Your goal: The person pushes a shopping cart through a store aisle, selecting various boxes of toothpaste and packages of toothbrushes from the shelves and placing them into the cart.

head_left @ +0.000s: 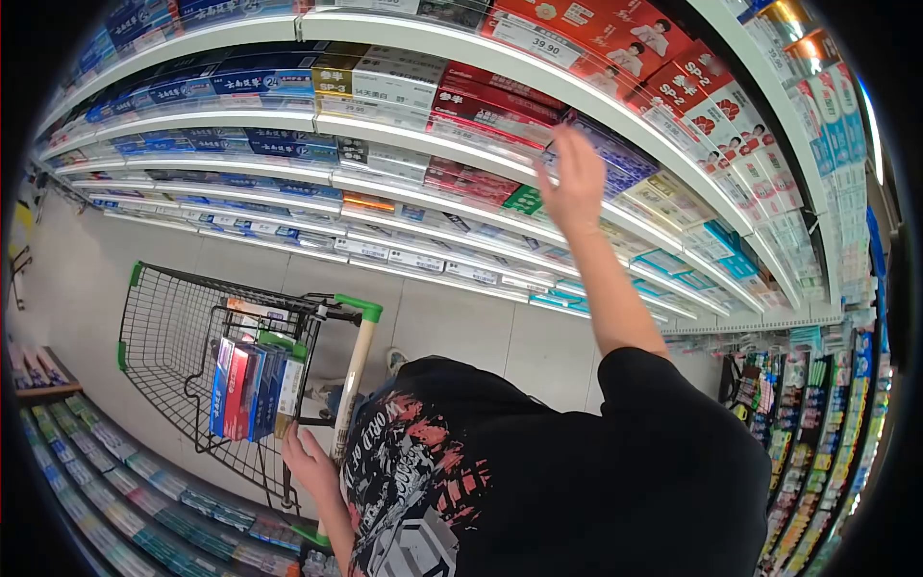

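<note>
On my head view, I see the right hand (574, 183) raised at a store shelf (433, 145), fingers extended. Just beside its fingertips sit purple boxes (627, 168); red boxes (490, 115) stand to its left. I cannot tell whether it touches any. Down by the left hand (312, 469), upright boxes (252, 389) stand in a wire cart (159, 327), its fingertips close against the nearest; contact is unclear. The cart's pale handle (354, 363) runs just beside that hand.

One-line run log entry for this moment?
right hand: raised, open, at purple boxes, contact unclear | left hand: low beside cart, grip unclear | boxes: inside cart
</note>
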{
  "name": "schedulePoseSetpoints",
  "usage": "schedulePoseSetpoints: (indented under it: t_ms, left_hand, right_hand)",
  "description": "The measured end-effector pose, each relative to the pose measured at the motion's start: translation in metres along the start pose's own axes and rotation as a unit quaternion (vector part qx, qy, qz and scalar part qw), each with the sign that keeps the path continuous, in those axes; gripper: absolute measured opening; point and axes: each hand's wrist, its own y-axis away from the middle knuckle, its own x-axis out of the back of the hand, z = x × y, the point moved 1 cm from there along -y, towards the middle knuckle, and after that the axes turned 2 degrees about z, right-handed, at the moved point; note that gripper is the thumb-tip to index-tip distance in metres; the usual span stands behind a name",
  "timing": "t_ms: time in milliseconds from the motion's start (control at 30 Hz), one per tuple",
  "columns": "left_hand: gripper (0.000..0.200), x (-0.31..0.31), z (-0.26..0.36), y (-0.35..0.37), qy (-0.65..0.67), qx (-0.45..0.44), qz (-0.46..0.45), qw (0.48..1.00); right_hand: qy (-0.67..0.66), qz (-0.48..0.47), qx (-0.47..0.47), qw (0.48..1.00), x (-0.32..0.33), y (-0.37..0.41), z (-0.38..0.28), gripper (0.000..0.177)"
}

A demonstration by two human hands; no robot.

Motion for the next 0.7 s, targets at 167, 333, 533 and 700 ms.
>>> schedulePoseSetpoints:
  t_ms: [167,333,533,700]
  left_hand:
    - [0.041,0.000,-0.002,-0.001,-0.001,-0.013,-0.003,1.000]
    - [0.043,0.001,0.000,0.000,0.009,0.024,-0.004,1.000]
    - [0.041,-0.002,-0.004,-0.003,-0.009,0.015,0.005,1.000]
    - [0.038,-0.001,-0.009,-0.002,-0.004,0.004,0.030,1.000]
  right_hand:
    - [0.114,-0.024,-0.016,0.993,0.025,0.004,0.072,0.068]
    - [0.153,-0.143,-0.082,0.974,0.023,0.022,0.105,0.073]
    - [0.080,-0.035,0.007,0.996,0.038,0.026,0.108,0.072]
    - [-0.072,-0.006,0.107,0.992,0.053,0.010,0.045,0.079]
